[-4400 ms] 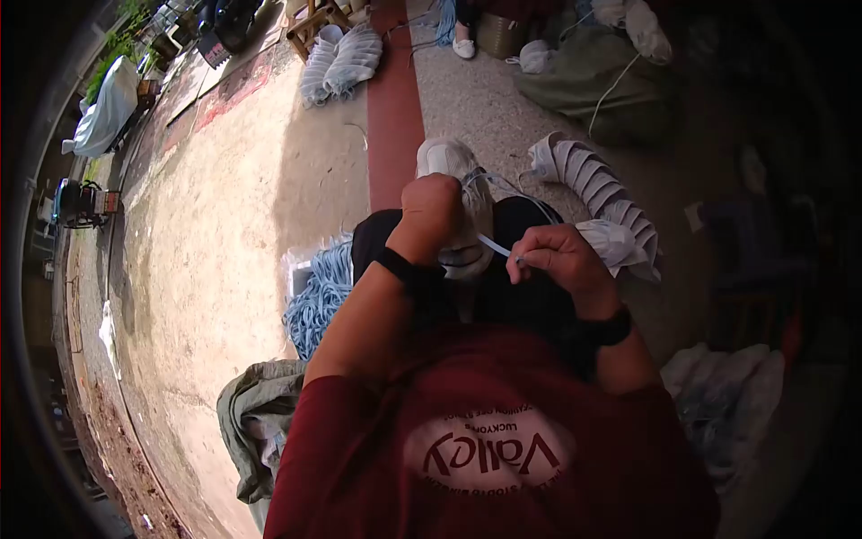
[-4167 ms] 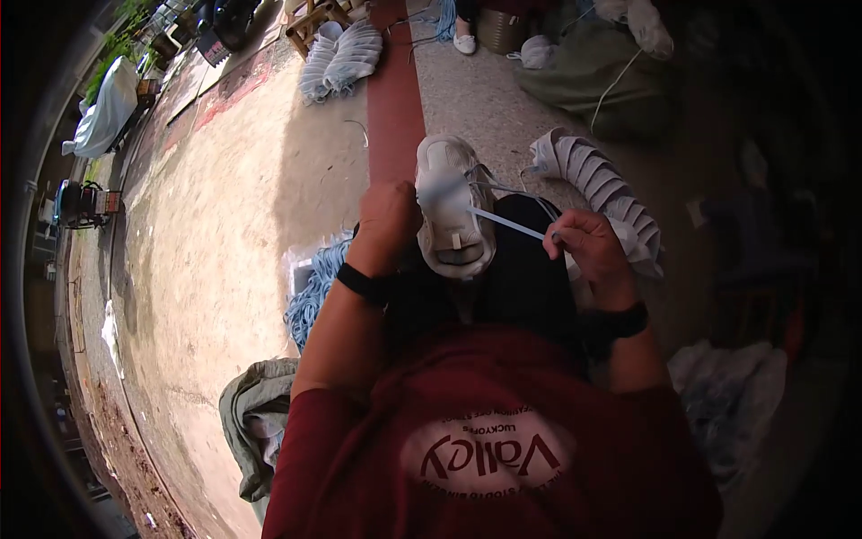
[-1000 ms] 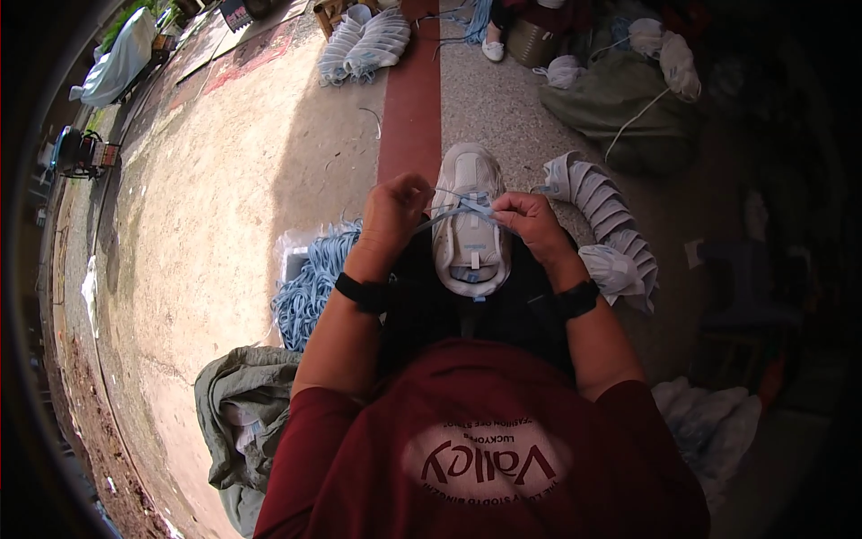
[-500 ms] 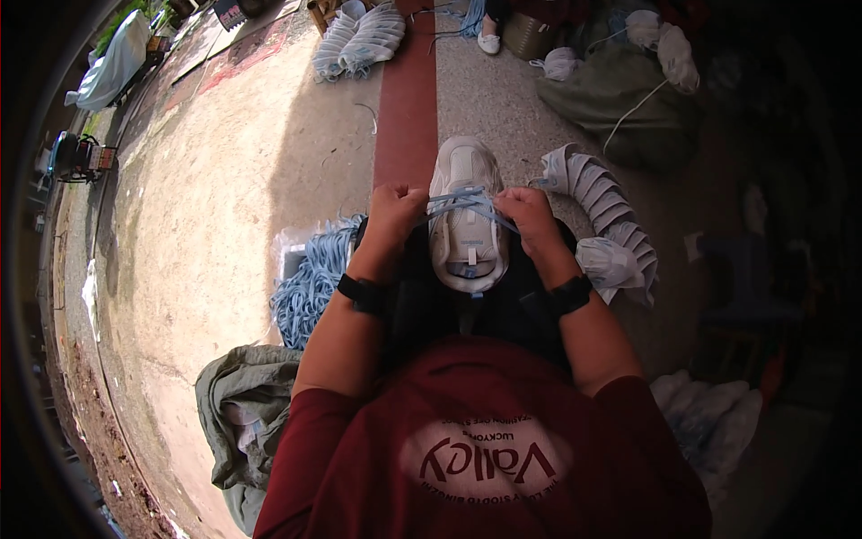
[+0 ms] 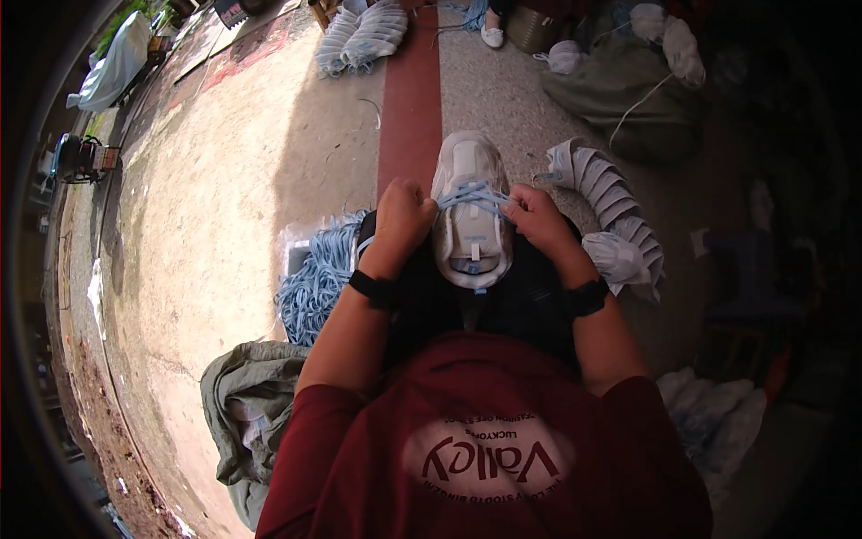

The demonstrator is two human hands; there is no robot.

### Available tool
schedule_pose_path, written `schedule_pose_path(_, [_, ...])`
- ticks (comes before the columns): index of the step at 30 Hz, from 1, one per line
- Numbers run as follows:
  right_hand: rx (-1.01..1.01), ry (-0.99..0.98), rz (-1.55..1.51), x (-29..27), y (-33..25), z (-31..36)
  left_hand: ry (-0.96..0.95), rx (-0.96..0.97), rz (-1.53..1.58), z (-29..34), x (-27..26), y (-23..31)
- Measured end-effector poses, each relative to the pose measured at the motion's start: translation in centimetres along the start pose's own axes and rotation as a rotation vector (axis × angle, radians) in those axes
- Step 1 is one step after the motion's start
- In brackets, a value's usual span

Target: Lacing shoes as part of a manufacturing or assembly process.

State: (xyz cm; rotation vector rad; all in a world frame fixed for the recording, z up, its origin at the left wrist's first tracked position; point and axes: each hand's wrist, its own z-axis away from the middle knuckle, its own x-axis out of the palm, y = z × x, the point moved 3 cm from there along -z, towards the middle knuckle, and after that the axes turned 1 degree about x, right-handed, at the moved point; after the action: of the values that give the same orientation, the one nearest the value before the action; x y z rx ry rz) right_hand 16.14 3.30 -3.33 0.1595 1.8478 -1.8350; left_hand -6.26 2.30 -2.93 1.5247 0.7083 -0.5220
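Note:
A pale beige sneaker (image 5: 478, 229) rests between my knees, its toe pointing away from me and its tongue facing up. Light blue shoelace (image 5: 473, 191) crosses over the upper part of the tongue in several strands. At the shoe's left side my left hand (image 5: 406, 214) is closed, pinching lace. My right hand (image 5: 536, 216), on the opposite side, pinches lace between thumb and fingers. Both hands sit close against the shoe at the height of the crossed strands. The lace ends inside my fingers are hidden.
Left of my knee lies a heap of blue shoelaces (image 5: 319, 287) in a plastic-lined box. A curved row of nested shoe uppers (image 5: 606, 193) lies on the right. Stacked shoes (image 5: 364, 38) and a green sack (image 5: 624, 99) are farther off. A grey-green cloth bundle (image 5: 247, 404) lies nearer left.
Both hands have kept their pinch on the lace. The crossed strands now lie closer over the tongue, and my right hand has shifted slightly right.

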Motion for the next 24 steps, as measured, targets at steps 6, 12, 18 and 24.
schedule_pose_path(6, [-0.026,0.063,-0.172,-0.1,0.9,0.8,-0.032,0.000,-0.063,1.4,-0.2,1.0])
schedule_pose_path(12, [0.352,0.350,-1.015,-4.2,3.5,3.0,0.136,-0.350,0.901,2.9,-2.3,-4.4])
schedule_pose_path(18, [0.369,0.683,-0.916,-13.4,9.6,10.0,0.319,-0.430,0.779,6.1,-5.7,-11.6])
schedule_pose_path(24, [0.221,0.304,0.133,-11.4,10.0,7.1,0.162,0.249,-0.135,3.1,-4.1,-3.1])
